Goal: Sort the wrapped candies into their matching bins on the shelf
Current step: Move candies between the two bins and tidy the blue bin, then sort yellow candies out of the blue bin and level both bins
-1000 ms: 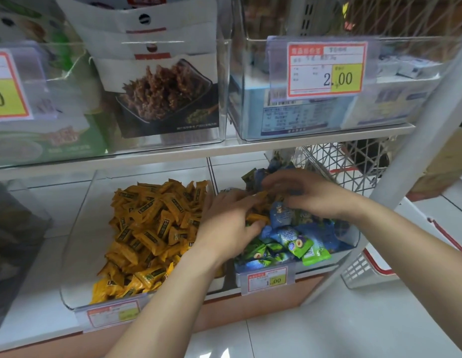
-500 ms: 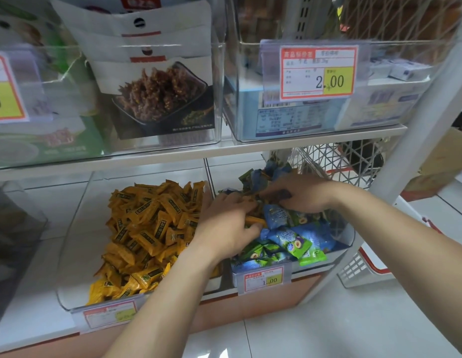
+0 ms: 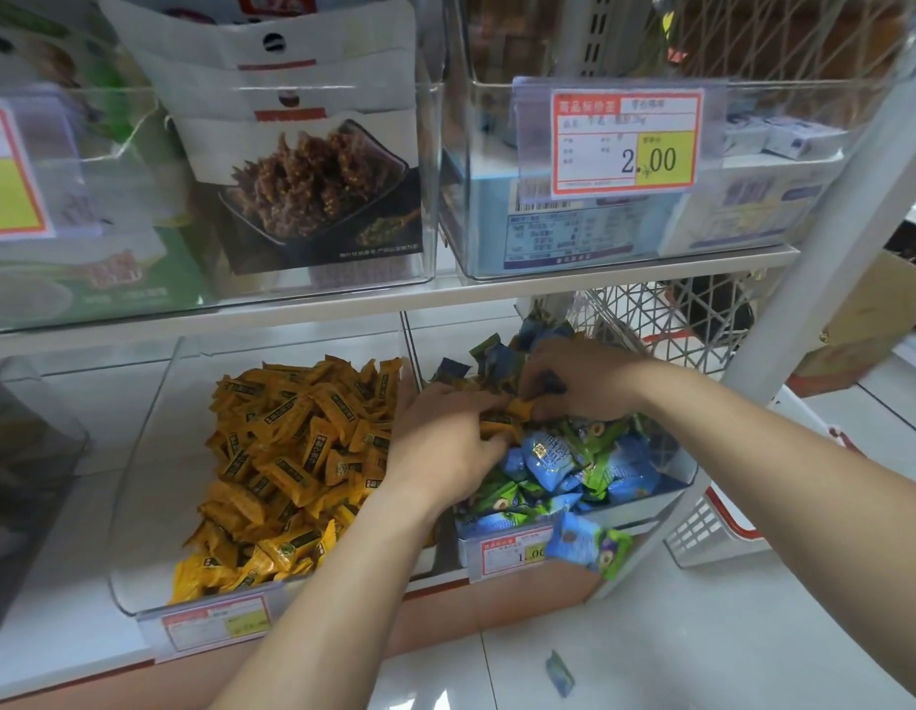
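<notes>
Fingertips of right hand (image 3: 581,381) pinch small yellow wrapped candy (image 3: 521,406). Left hand (image 3: 443,445) just beside it, fingers curled round more yellow wrapped pieces (image 3: 494,430). Under both hands: blue and green wrapped candies (image 3: 563,466) heaped in clear plastic right bin (image 3: 650,512). Left of left hand: clear plastic left bin (image 3: 158,504) piled with matching yellow candies (image 3: 291,453). One blue wrapped candy (image 3: 573,543) hangs over right bin's front. Another blue wrapper (image 3: 559,672) on white tiled floor (image 3: 701,648).
</notes>
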Demonstrator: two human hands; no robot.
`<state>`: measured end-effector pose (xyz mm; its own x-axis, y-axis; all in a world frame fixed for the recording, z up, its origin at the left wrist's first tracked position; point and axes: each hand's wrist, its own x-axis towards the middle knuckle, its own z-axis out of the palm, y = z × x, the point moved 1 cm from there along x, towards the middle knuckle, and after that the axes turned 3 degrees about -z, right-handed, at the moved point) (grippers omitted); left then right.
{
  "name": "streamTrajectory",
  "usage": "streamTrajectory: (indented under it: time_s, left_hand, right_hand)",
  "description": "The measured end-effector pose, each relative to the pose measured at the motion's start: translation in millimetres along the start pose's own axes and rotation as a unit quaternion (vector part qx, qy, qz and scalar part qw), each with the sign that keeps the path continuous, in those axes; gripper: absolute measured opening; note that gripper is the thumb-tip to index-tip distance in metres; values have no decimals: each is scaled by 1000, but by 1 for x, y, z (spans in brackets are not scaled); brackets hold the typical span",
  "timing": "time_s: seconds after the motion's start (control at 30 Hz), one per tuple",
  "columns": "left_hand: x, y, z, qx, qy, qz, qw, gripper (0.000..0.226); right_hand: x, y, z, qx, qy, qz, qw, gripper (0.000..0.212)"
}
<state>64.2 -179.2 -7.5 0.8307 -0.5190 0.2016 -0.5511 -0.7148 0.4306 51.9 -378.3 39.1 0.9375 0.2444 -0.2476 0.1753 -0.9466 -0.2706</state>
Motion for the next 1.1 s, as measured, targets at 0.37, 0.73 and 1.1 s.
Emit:
streamTrajectory:
  time_s: [0.37,0.73,1.1]
  left_hand:
    - [1,6,-2,89,5,15,996,32]
    - [51,35,11,204,-149,-47,966,22]
    - [-31,-13,-58,-337,50,-165,926,21]
  right_hand:
    - [-36,-16,32,259,301,87,914,30]
    - [-48,-15,45,385,396,118,825,12]
    - [-19,-91,43,458,358,46,813,9]
